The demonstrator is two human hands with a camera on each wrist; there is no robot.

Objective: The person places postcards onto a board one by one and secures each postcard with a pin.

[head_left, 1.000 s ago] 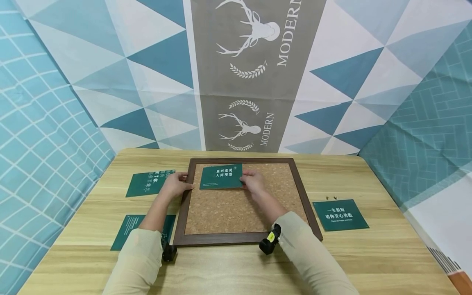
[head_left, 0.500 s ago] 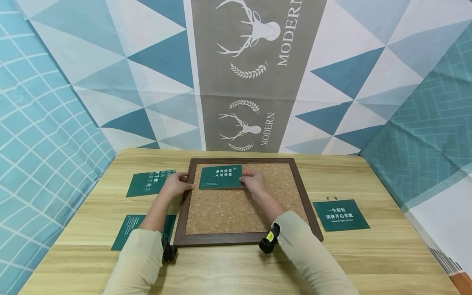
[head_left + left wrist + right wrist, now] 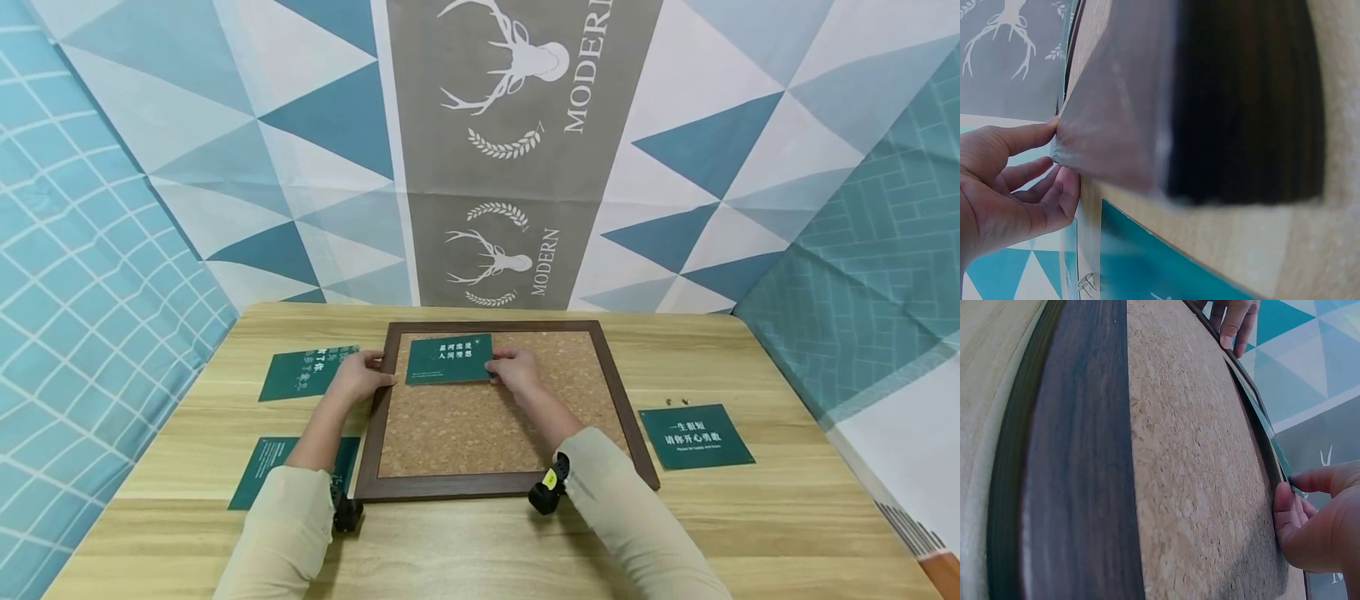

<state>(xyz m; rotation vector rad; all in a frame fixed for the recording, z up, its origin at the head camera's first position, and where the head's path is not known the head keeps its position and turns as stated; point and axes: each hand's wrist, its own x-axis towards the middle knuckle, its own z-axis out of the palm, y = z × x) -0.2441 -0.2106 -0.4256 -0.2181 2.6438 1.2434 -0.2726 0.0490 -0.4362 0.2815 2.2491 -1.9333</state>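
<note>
A framed cork board [image 3: 465, 433] lies on the table, its cork face up. At its left side my left hand [image 3: 360, 377] grips the dark wooden frame, with the thumb on top; in the left wrist view the left hand [image 3: 1016, 181] pinches the frame's edge. My right hand [image 3: 516, 371] pinches the right edge of a green postcard [image 3: 450, 359] with white print, over the upper left of the cork. In the right wrist view that postcard [image 3: 1272, 447] appears edge-on, tilted off the cork near the right hand [image 3: 1319, 515].
Two more green postcards lie left of the board, an upper one [image 3: 300, 375] and a lower one [image 3: 258, 467] partly under the left arm. Another postcard [image 3: 697, 437] lies to the right, with two small metallic pieces [image 3: 677, 402] behind it. A patterned backdrop [image 3: 495, 167] rises behind the table.
The postcard in my right hand has shifted only very slightly and stays over the board's upper left. My left hand keeps its grip on the frame.
</note>
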